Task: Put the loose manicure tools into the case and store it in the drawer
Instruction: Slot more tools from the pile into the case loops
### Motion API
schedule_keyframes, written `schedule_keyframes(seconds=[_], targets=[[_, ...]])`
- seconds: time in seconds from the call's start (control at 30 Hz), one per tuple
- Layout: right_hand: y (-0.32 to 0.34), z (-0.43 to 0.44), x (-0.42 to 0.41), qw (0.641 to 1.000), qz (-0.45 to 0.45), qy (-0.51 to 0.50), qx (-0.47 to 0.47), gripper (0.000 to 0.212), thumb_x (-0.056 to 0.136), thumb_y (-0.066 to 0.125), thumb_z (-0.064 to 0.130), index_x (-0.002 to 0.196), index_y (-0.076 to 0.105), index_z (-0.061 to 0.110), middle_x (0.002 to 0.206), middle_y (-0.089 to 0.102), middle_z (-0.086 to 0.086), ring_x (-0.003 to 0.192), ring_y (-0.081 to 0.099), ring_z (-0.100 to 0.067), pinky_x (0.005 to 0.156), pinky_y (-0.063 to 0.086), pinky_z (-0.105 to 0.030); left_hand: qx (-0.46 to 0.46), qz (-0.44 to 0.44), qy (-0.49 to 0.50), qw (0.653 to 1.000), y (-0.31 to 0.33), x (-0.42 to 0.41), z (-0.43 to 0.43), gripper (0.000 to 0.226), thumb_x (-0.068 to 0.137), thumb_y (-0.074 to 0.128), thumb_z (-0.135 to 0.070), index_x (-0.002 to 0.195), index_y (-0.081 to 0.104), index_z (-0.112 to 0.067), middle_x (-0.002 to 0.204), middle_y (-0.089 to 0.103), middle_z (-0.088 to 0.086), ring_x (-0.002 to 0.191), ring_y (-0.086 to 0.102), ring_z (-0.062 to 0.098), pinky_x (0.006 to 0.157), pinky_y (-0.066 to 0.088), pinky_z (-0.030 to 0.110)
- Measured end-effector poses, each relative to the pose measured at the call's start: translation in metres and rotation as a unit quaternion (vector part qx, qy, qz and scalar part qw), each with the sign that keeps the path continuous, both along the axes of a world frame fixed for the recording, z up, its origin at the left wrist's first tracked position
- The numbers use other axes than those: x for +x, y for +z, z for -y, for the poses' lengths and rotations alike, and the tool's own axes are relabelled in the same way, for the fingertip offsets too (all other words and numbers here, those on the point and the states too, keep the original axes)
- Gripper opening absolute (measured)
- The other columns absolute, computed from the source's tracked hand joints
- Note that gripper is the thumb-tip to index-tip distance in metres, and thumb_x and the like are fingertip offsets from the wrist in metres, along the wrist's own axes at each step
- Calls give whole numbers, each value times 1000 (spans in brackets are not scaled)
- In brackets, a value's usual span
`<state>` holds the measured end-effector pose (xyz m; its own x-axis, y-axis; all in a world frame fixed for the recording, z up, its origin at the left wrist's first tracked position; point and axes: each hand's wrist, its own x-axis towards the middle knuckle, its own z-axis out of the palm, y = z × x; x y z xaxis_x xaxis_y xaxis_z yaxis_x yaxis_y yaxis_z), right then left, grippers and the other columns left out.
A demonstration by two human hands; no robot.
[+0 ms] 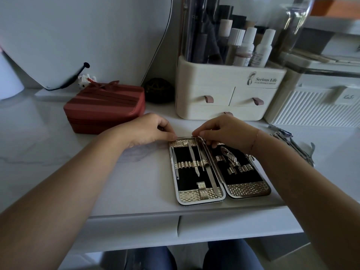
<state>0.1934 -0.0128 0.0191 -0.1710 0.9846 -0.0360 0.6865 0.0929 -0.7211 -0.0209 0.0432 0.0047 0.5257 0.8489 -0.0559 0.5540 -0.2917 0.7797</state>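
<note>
The manicure case point(247, 189) lies open and flat on the white tabletop, gold-patterned with a black lining, and several thin metal tools sit under its loops. My left hand point(148, 130) rests at the case's far left corner, fingertips pinching the rim. My right hand point(224, 131) is at the top of the hinge, fingers closed on the end of a long thin metal tool point(211, 172) that lies along the left half. Loose metal tools point(292, 142), nippers among them, lie on the table right of the case. Two drawer fronts point(224, 223) run under the table edge.
A red zipped pouch point(105, 108) sits behind my left hand. A cream cosmetics organiser point(226, 88) with small drawers and bottles stands behind the case, and a white ribbed box point(315, 106) to its right. A mirror point(78, 36) leans at the back left.
</note>
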Motion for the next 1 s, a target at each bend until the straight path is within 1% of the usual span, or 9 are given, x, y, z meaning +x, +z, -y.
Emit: schedule_keyframes(seconds=[0.1,0.2,0.27,0.4,0.5,0.6,0.77,0.9,1.0], targets=[[2,6,1,999,40,2,20,21,90,56,15,104,70,22,72,65,-2,64,60,-13,81,53,-43,-1,2,2,1000,-1,0,0,7,77,74,-24,76,69,-21,71,67,-9,60,56,-3,59,43,7],[2,12,1,993,99,17,56,25,90,56,16,109,68,25,74,65,2,68,61,-18,73,51,-30,0,2,3,1000,-1,0,-1,7,77,74,-23,76,69,-20,72,67,-8,63,57,0,59,43,7],[1,15,2,988,133,35,76,27,91,54,16,113,66,25,82,61,12,74,58,-9,72,44,-17,-1,1,3,1000,-1,0,0,7,77,74,-24,77,69,-20,73,68,-7,66,57,2,64,44,11],[0,17,5,982,148,68,92,29,91,53,15,116,65,24,98,57,17,80,54,4,78,38,-12,-1,1,2,1000,-1,0,0,7,77,74,-24,76,68,-21,73,67,-7,65,57,2,65,44,14],[-1,18,8,985,133,80,81,26,90,55,14,111,68,23,107,62,11,89,59,-4,82,43,-17,0,1,6,1000,-1,0,0,6,77,74,-24,76,68,-21,73,67,-8,63,56,0,60,43,7],[-3,19,10,988,113,83,69,24,90,55,16,108,69,25,111,63,6,97,60,-13,90,45,-25,2,-4,5,1000,-1,0,0,7,77,74,-24,78,69,-20,75,67,-7,66,57,2,65,44,11],[-7,19,13,996,48,55,55,21,90,56,19,103,67,32,80,64,-18,60,50,-28,63,48,-42,2,-3,2,1000,-1,0,0,8,76,75,-23,79,69,-19,77,68,-4,70,57,5,73,44,20],[-11,19,11,995,57,61,55,24,81,53,42,103,64,45,97,67,-15,86,63,-36,84,50,-52,0,-1,4,1000,-2,0,0,7,77,74,-23,80,69,-20,78,68,-4,70,57,4,72,44,18],[-9,19,9,993,71,74,53,22,89,54,32,107,66,38,102,63,-5,91,61,-29,87,48,-46,0,-2,3,1000,-2,0,0,6,77,74,-24,81,70,-20,78,69,-6,68,58,1,66,44,9]])
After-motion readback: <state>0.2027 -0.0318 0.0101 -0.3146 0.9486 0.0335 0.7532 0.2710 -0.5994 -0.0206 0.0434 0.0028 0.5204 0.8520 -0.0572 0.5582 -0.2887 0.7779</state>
